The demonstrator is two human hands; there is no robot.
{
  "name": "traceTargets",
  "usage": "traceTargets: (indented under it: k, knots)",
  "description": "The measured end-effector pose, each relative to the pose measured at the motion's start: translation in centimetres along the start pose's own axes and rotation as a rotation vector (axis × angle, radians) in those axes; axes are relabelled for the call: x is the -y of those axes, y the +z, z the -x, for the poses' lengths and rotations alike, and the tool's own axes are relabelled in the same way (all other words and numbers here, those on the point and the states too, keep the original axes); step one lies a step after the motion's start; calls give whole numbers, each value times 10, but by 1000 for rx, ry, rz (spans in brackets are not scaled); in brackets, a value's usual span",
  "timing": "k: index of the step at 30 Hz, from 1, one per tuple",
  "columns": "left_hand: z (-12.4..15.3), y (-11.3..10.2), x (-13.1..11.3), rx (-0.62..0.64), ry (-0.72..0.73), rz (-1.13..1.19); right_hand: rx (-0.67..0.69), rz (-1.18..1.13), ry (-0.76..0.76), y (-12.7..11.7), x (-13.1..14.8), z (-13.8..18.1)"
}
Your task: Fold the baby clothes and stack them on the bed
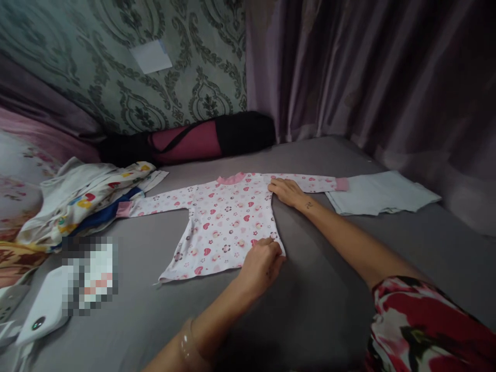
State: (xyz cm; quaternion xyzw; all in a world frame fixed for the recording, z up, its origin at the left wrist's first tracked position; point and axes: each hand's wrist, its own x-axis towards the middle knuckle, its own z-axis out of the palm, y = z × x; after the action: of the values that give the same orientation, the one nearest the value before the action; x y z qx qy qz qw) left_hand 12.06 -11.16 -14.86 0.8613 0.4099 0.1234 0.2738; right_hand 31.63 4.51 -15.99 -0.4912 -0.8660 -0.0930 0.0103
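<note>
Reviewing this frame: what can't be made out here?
Head view only.
- Left hand: fingers curl over the shirt hem; pinching or pressing, cannot tell.
- Blurred patch, lower left: whatever lies there is masked.
- Clothes pile: tangled and dim; separate garments unclear.
- Folded pale cloth: folding hides what garment it is.
- Right hand: mark at its wrist, too small to read.

Left arm [217, 320] runs up from 6 o'clock, forearm angled toward 1 o'clock. The left hand [261, 264] is knuckles-up, fingers curled tight into a pinch. Right arm [349, 235] stretches long from 4 o'clock toward 10 o'clock, and the right hand [287, 191] lies flat, palm down, fingers extended. It sits at 12 o'clock of the left hand, near but not touching.
</note>
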Motion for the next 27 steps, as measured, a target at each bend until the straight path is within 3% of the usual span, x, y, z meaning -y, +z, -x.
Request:
traceTargets:
  k: [8, 11, 17, 23, 27]
  knots:
    - [-5, -3, -13, 71, 115, -177, 5, 6, -84, 6, -10, -3]
    - [-6, -1, -11, 33, 132, -191, -21, -29, -59, 12, -13, -1]
    - [3, 26, -2, -37, 125, -147, -31, -128, 22, 5, -9, 4]
    - [8, 45, -10, -35, 116, -324, 9, -88, 273, -18, 40, -12]
    - [11, 43, -16, -3, 217, -331, -41, -205, 222, -9, 85, -33]
